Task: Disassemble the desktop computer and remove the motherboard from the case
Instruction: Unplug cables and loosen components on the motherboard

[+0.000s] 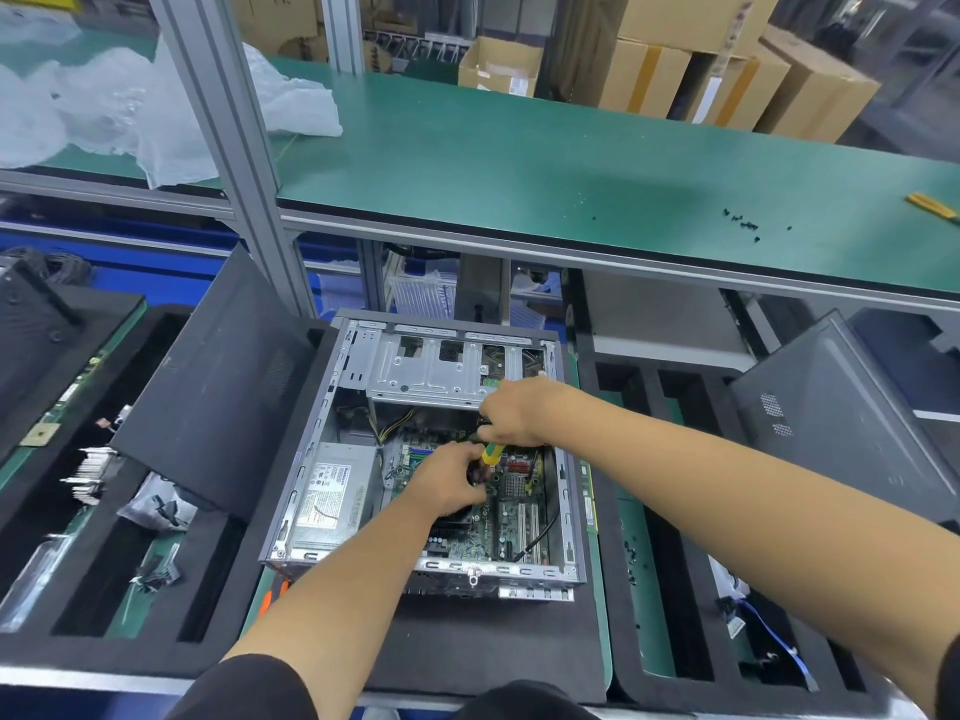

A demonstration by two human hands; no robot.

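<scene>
The open grey computer case (291,517) lies on its side on a black foam mat, its green motherboard (511,517) showing inside next to the silver power supply (332,498). My right hand (511,413) grips a screwdriver with a yellow and green handle (491,453), held over the board's upper middle. My left hand (447,483) rests on the board just below it, fingers closed around the screwdriver's lower end; what lies under them is hidden. A silver drive cage (431,368) fills the far end of the case.
The removed black side panel (218,387) leans at the case's left. Another dark panel (831,418) stands at the right. Several black screws (745,223) and a yellow tool (932,205) lie on the green shelf (519,163) above. Foam trays with parts flank both sides.
</scene>
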